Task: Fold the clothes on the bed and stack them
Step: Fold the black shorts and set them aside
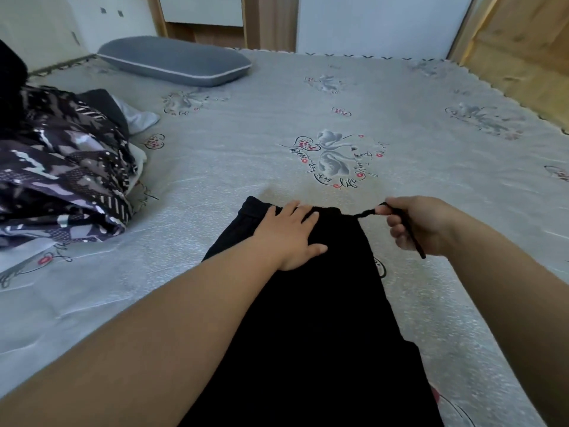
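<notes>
Presently we pressed the left hand [288,234] flat on the black trousers [308,303] on the bed [246,124]; right hand [421,224] pinched the drawstring [366,214]. Advisable: tuck cord inside before folding.

The scene is lit softly and evenly by daylight; only faint shadows are cast. Edges are bowed by wide-angle distortion; slight blur is seen throughout.

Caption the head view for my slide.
Left hand presses black fabric garment flat; right hand pinches its black drawstring.
</notes>
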